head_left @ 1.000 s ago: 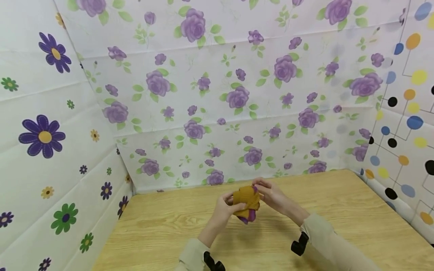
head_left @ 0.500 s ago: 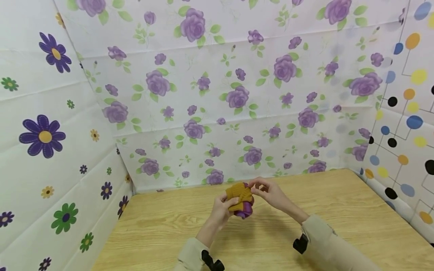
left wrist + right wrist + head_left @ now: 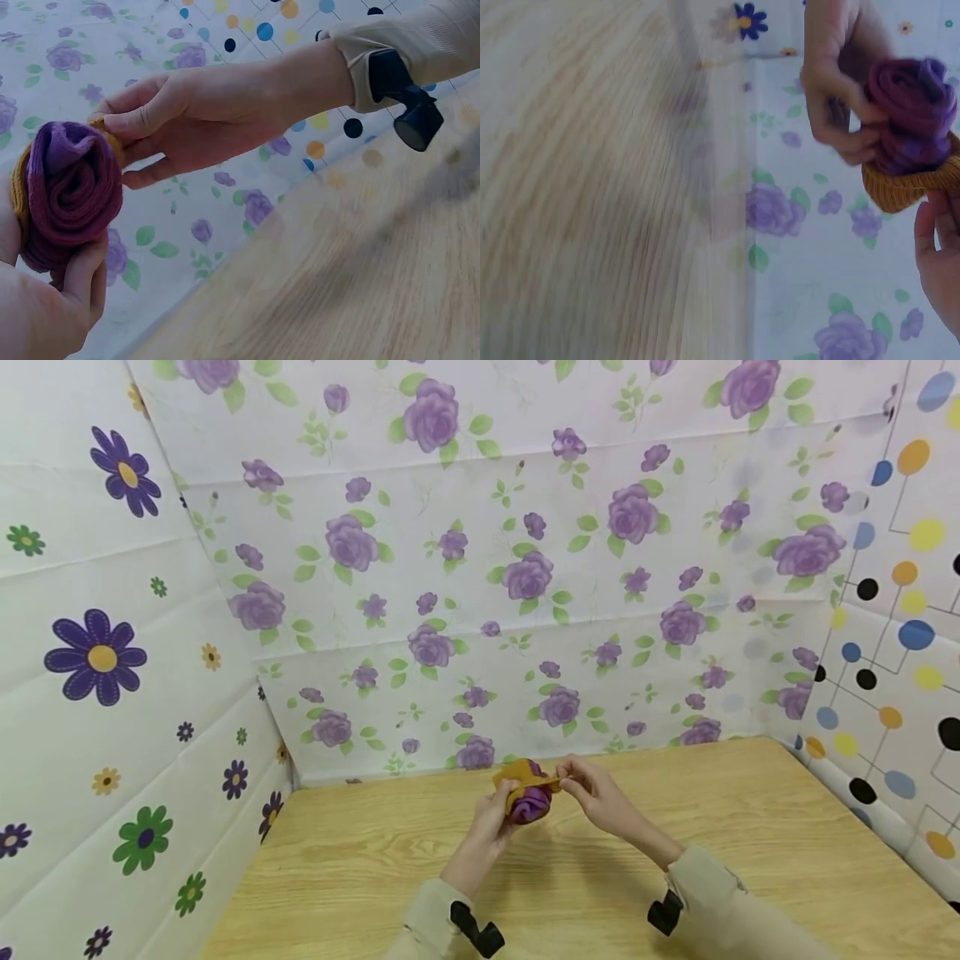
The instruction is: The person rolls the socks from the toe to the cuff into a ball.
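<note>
A rolled sock bundle (image 3: 531, 807), purple and coiled with a ribbed mustard cuff (image 3: 895, 187), is held up above the table. My left hand (image 3: 487, 823) grips it from the left, thumb on the near side. With thumb and fingers my right hand (image 3: 594, 795) pinches the cuff's edge and stretches it out to the right. In the left wrist view the coiled purple end (image 3: 73, 193) faces the camera, and mustard knit shows behind it. The right wrist view has the cuff partly around the purple roll. Whether it is one sock or a pair I cannot tell.
The wood-grain table (image 3: 360, 868) lies below both hands. A rose-patterned sheet (image 3: 420, 568) stands behind it, with a daisy-patterned sheet (image 3: 45, 735) on the left and a dotted one (image 3: 885, 635) on the right. Black wrist cameras sit on both sleeves.
The bundle has shifted left and turned, so more purple coil faces the head camera. My right hand now pulls the mustard cuff's edge away from the roll.
</note>
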Tool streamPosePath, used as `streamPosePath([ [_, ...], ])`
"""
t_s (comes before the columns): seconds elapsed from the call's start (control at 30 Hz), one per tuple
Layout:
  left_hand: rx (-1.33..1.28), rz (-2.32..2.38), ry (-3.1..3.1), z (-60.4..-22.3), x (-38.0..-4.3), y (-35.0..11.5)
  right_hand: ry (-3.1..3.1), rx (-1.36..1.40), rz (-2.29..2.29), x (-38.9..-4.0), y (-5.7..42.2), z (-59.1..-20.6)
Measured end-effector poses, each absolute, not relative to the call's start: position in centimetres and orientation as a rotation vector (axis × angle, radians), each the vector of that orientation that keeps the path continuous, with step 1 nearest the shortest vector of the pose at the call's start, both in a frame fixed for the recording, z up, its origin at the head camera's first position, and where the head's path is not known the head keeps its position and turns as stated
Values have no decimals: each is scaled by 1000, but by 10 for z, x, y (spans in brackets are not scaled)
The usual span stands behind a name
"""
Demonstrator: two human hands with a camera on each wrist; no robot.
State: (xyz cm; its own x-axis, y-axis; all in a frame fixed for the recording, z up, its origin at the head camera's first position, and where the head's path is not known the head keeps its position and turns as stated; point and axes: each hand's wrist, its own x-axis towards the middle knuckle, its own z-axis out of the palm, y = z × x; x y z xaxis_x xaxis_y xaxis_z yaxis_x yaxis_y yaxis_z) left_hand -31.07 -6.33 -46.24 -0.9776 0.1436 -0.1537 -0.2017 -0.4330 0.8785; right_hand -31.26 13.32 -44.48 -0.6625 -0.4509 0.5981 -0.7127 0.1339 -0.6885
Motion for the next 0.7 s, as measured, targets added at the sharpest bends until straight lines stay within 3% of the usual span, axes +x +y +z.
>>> streamPosePath([
  [0.2,-176,2635,1533,-458,-314,-61,-2172,1150,1783,-312,119,-452],
  [0.5,-212,2661,1509,-465,-315,-53,-2393,751,1571,-293,97,-447],
  [0.7,-125,2587,1503,-467,-310,-55,-2310,888,1570,-290,99,-447],
])
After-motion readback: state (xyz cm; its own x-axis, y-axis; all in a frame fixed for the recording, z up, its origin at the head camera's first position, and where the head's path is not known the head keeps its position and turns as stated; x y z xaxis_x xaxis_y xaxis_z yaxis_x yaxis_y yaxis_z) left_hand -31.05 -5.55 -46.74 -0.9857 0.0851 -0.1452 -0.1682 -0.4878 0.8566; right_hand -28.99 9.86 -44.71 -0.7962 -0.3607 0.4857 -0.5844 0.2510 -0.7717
